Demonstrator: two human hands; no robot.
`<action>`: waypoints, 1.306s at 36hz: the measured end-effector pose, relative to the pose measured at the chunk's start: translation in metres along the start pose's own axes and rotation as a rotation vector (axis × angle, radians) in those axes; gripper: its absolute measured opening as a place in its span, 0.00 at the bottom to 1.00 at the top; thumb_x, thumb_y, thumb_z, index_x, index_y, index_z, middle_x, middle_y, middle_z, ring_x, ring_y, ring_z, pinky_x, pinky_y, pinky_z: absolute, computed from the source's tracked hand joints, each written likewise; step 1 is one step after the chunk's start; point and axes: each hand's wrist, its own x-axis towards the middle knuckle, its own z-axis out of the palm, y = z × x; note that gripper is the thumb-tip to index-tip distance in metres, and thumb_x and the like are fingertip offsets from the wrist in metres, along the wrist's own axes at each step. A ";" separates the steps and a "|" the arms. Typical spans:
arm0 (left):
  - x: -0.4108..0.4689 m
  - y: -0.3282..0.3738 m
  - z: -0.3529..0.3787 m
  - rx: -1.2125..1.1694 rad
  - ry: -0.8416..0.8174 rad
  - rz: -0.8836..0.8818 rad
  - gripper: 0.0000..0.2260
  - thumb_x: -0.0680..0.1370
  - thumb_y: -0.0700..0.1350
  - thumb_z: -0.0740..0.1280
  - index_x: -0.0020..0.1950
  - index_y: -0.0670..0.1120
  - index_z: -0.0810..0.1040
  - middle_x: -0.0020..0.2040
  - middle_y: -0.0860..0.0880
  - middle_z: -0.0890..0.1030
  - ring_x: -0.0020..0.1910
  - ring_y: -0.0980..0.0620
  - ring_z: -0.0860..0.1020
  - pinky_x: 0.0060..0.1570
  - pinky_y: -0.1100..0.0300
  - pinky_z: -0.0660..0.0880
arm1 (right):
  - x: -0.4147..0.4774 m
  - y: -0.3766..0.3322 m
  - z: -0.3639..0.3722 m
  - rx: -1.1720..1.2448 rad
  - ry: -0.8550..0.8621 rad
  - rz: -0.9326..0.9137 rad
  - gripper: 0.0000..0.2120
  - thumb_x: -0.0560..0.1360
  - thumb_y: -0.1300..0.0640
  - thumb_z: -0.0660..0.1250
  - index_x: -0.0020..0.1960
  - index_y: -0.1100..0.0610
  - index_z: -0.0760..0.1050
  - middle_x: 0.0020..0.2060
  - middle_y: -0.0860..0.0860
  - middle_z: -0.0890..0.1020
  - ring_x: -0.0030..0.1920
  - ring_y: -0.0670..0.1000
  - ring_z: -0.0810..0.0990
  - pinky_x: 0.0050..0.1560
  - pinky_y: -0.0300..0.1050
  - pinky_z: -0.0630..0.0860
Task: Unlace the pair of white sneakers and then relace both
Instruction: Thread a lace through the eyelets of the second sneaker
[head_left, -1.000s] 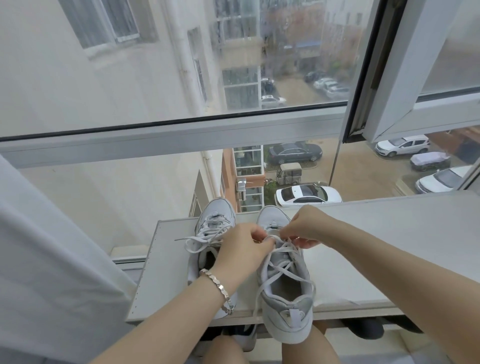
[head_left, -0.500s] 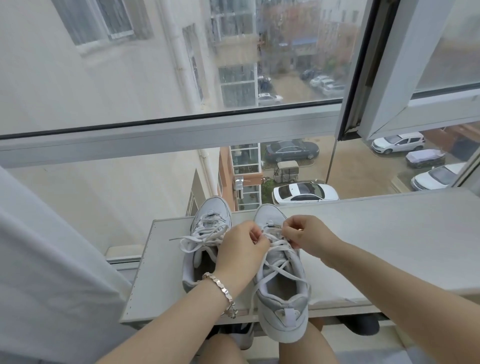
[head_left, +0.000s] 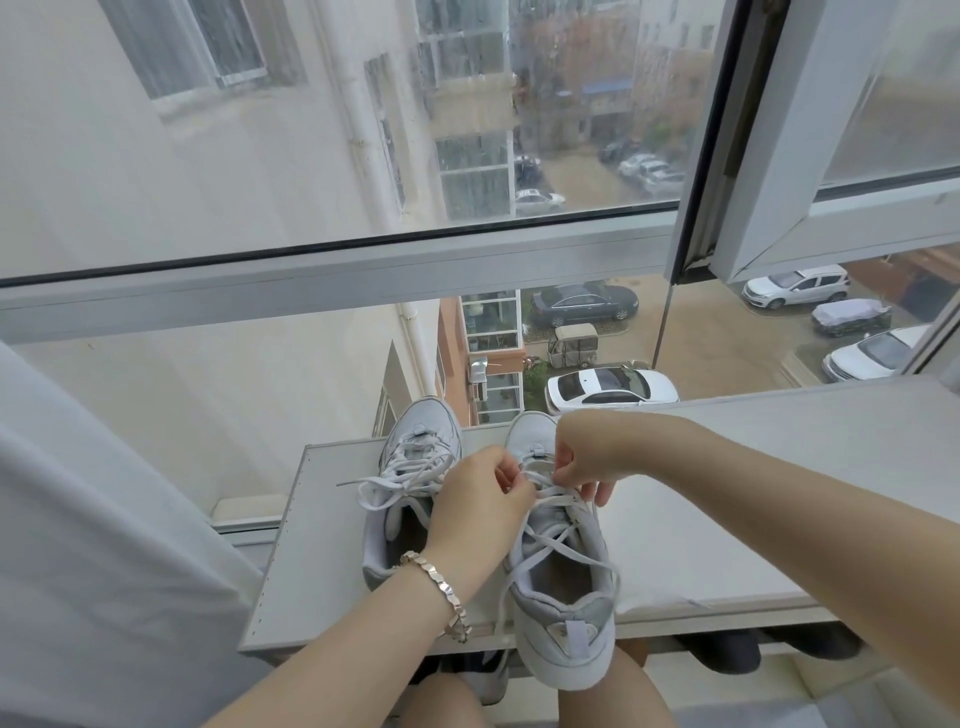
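Note:
Two white sneakers stand side by side on a pale shelf (head_left: 727, 499) by the window, toes pointing away from me. The left sneaker (head_left: 410, 457) has loose laces spilling to its left. The right sneaker (head_left: 561, 587) has its heel overhanging the shelf's front edge, and its white lace (head_left: 550, 540) crosses loosely over the tongue. My left hand (head_left: 478, 509), with a metal bracelet on the wrist, pinches the lace near the lower eyelets. My right hand (head_left: 587, 457) pinches the lace close to the toe end, fingers curled.
A large window with a white frame (head_left: 363, 280) rises right behind the shelf; an opened sash (head_left: 810, 197) hangs at upper right. A white curtain (head_left: 104, 545) fills the left. Dark shoes (head_left: 727, 649) lie under the shelf, and my knees show below the front edge.
My right hand has shifted a little forward along the right sneaker toward its toe, still on the lace. My left hand stays in place. The camera has tilted slightly.

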 end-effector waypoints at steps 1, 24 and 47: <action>0.000 0.000 0.000 -0.003 0.000 0.002 0.07 0.74 0.44 0.65 0.36 0.49 0.73 0.37 0.49 0.79 0.39 0.50 0.78 0.37 0.60 0.74 | 0.000 -0.001 0.000 -0.027 -0.009 0.007 0.09 0.77 0.60 0.61 0.46 0.64 0.77 0.43 0.59 0.84 0.27 0.46 0.78 0.34 0.33 0.75; -0.002 -0.002 -0.002 -0.104 0.005 -0.021 0.06 0.77 0.46 0.64 0.40 0.52 0.72 0.38 0.54 0.78 0.38 0.56 0.78 0.35 0.64 0.72 | -0.024 0.037 0.040 0.704 0.485 -0.139 0.08 0.73 0.57 0.69 0.37 0.59 0.77 0.28 0.49 0.78 0.28 0.43 0.77 0.36 0.36 0.78; 0.004 0.009 -0.013 0.096 -0.295 0.054 0.13 0.80 0.46 0.60 0.43 0.38 0.78 0.35 0.50 0.73 0.33 0.53 0.71 0.33 0.63 0.66 | -0.024 0.019 0.049 0.669 0.404 0.012 0.10 0.72 0.63 0.64 0.32 0.58 0.71 0.27 0.51 0.73 0.30 0.48 0.70 0.31 0.39 0.69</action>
